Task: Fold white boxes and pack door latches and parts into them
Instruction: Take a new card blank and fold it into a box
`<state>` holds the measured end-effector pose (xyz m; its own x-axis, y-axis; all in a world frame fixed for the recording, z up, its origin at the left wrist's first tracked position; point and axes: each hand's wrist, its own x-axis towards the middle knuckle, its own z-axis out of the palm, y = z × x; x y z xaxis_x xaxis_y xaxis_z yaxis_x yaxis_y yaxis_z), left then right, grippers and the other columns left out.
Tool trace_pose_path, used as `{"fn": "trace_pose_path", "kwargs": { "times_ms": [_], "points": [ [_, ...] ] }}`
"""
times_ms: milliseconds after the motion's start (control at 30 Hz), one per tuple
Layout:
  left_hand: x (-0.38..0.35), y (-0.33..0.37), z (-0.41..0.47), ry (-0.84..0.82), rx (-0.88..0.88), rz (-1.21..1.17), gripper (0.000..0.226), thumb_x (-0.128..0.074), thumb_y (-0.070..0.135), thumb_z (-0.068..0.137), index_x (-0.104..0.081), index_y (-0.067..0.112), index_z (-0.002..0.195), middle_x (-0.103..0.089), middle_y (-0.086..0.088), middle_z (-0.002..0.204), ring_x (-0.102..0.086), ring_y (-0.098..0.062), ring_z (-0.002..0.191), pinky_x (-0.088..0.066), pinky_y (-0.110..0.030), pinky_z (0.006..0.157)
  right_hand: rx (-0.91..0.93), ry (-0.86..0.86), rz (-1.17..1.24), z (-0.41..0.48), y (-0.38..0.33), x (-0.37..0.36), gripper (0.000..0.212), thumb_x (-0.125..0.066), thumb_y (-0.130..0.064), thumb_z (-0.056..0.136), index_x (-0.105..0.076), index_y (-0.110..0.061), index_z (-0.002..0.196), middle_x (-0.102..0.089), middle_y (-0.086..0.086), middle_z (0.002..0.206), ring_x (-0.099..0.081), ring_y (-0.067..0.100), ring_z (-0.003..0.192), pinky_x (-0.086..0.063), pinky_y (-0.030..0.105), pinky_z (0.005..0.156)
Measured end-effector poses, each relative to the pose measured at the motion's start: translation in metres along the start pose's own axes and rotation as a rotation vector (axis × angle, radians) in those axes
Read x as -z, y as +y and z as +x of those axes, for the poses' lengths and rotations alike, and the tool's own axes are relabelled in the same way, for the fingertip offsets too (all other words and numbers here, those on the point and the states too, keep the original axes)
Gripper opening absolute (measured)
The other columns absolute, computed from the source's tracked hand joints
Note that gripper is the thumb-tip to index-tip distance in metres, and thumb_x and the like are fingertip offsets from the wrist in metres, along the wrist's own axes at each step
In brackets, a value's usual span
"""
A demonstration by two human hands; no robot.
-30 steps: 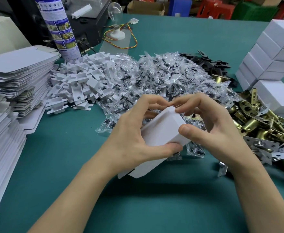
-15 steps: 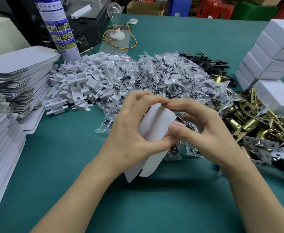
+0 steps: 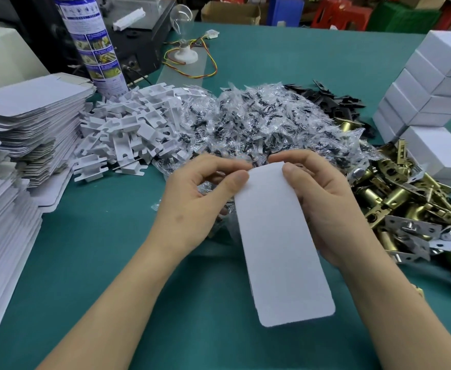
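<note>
Since half a second ago the white box (image 3: pixel 280 257) has turned in the person's grip: it was a tilted, bunched shape with its flaps hanging down to the left, and now one long flat panel faces up and runs from the fingertips back toward the person, ending in rounded corners between the two forearms. Both hands have stayed at the far end of it.

The left hand (image 3: pixel 200 201) pinches the far left corner, with the thumb on the edge and the fingers curled in above it. The right hand (image 3: pixel 325 206) holds the far right corner, with the thumb on top of the panel and the fingers behind it, out of sight. The box is held above the green table (image 3: pixel 85 263), between the hands.

Just beyond the fingertips lies a heap of clear screw bags (image 3: pixel 259 124). Beyond and left of the left hand is a pile of white plastic inserts (image 3: pixel 128 129). Farther left stand stacks of flat box blanks (image 3: pixel 32 110), with a spray can (image 3: pixel 93 44) upright behind them. Just right of the right hand lies a pile of brass latches (image 3: pixel 405 204). Black plates (image 3: pixel 333 100) lie beyond that pile, and folded boxes (image 3: pixel 432 84) are stacked to its far right.
</note>
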<state>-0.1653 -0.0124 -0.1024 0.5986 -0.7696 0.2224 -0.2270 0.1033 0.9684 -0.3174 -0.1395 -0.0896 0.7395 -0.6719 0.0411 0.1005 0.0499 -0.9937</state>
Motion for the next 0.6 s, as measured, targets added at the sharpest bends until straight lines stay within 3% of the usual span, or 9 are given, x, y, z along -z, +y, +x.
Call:
{"fn": "trace_pose_path", "kwargs": {
  "times_ms": [200,367,600],
  "points": [
    [-0.0003,-0.0031,0.0008,0.008,0.037,-0.040,0.010,-0.075,0.015,0.095,-0.082,0.021,0.096,-0.071,0.008,0.084,-0.062,-0.010,0.074,-0.053,-0.017,0.057,0.013,0.044,-0.029,-0.0008,0.0016,-0.0076,0.014,-0.058,-0.014,0.104,-0.070,-0.019,0.099,-0.069,-0.004,0.084,-0.057,0.007,0.063,-0.046,0.019,0.049],
    [0.0003,-0.0008,0.0005,-0.022,-0.001,0.021,0.010,-0.074,0.011,0.096,-0.081,0.018,0.093,-0.075,-0.001,0.094,-0.066,-0.005,0.084,-0.052,-0.011,0.062,0.015,0.055,-0.059,-0.0007,0.0007,-0.0075,0.015,-0.060,-0.018,0.103,-0.067,-0.018,0.089,-0.076,0.002,0.091,-0.058,0.010,0.064,-0.045,0.021,0.050],
    [-0.0013,-0.0021,0.0010,-0.018,0.062,0.057,0.015,-0.068,0.021,0.101,-0.083,0.024,0.100,-0.079,0.008,0.097,-0.070,-0.002,0.092,-0.050,-0.009,0.064,0.006,0.086,-0.068,0.0009,0.0015,-0.0067,0.018,-0.058,-0.016,0.105,-0.066,-0.011,0.090,-0.071,-0.004,0.080,-0.054,0.004,0.058,-0.042,0.016,0.047]
  ]
}}
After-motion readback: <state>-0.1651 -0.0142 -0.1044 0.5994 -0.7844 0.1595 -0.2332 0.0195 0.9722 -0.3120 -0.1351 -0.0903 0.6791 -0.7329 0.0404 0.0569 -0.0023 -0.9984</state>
